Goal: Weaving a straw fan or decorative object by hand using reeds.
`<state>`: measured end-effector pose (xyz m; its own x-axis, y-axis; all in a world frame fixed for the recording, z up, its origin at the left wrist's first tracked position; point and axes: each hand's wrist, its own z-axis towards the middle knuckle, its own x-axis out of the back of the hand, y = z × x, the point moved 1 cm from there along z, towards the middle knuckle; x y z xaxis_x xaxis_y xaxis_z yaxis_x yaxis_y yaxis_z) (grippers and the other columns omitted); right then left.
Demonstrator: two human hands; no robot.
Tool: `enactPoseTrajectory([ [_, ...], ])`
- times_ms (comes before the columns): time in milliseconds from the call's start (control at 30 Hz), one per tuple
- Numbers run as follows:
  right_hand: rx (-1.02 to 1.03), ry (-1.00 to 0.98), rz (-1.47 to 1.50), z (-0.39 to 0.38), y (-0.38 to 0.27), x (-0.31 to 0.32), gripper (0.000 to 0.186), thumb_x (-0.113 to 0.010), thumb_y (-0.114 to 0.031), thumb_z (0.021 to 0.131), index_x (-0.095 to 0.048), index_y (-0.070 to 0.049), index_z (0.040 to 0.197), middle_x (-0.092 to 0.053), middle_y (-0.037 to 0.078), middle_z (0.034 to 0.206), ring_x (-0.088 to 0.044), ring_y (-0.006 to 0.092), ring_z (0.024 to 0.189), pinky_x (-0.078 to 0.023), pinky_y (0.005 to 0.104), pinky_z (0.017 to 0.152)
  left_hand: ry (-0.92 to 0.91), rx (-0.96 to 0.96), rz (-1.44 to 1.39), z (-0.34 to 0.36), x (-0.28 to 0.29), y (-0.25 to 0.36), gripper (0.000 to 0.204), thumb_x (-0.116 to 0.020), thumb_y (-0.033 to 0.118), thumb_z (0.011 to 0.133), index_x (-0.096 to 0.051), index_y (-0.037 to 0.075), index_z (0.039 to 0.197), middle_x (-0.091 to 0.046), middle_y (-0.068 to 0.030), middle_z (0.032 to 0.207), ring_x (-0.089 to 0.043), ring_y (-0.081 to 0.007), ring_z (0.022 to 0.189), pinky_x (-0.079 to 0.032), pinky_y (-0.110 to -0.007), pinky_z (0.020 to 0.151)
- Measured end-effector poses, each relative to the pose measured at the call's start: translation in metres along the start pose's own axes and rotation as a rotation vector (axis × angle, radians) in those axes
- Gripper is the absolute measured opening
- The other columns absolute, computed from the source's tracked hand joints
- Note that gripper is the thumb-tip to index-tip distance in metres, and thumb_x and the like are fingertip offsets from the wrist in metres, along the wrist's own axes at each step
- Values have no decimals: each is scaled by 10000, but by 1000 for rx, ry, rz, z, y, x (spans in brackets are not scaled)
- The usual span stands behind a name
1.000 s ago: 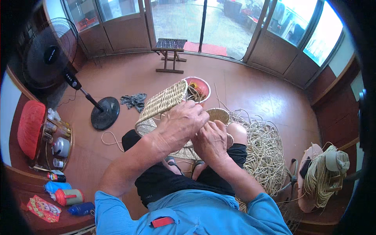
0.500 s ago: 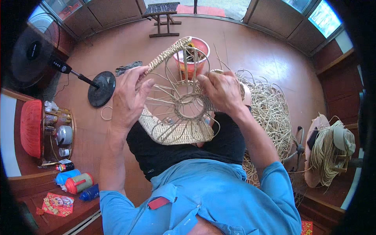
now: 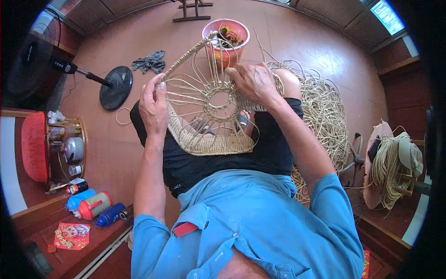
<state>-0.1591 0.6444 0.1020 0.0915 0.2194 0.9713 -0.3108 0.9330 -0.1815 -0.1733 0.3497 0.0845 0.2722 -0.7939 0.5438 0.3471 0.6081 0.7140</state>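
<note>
Steadying the straw-coloured, many-sided woven-cord frame (image 3: 218,145) over black fabric shorts (image 3: 276,139), the left hand (image 3: 154,109) pinches its edge; the right hand (image 3: 255,83) curls opposite, exact hold unclear; light, even support should limit warping

Soft daylight is brightest in the bluish-white glass pane (image 3: 388,17) at the upper right and lays a pale sheen on the floor (image 3: 335,52). The fan head (image 3: 29,58) at the left sinks into gloom, while fisheye curvature bows straight edges and black swallows the corners
</note>
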Motion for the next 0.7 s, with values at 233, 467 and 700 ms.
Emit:
enactPoseTrajectory([
  [233, -84, 35, 61, 5, 16, -5, 379, -451, -411, 1112, -755, -188, 1145, -780, 148, 955, -766, 358, 896, -524, 557, 895, 25, 55, -138, -5, -1, -4, 335, -592, 227, 1103, -683, 75, 1387, -730, -165, 1171, -714, -287, 1098, -538, -392, 951],
  [467, 64, 49, -86, 1, 20, -8, 308, -489, -330, 1077, -649, -160, 1278, -735, 47, 1052, -741, 318, 895, -532, 504, 805, 102, 13, -30, -30, 1, -12, 384, -565, 141, 1059, -609, 12, 1419, -699, -243, 1267, -685, -410, 1195, -531, -456, 1012],
  [700, -114, 88, 65, 1, 26, -17, 361, -489, -417, 1098, -710, -132, 1076, -753, 161, 905, -737, 408, 854, -536, 539, 892, 146, 74, -1, -24, -4, -7, 341, -616, 132, 1035, -680, 21, 1351, -746, -194, 1224, -727, -343, 1143, -557, -427, 994],
])
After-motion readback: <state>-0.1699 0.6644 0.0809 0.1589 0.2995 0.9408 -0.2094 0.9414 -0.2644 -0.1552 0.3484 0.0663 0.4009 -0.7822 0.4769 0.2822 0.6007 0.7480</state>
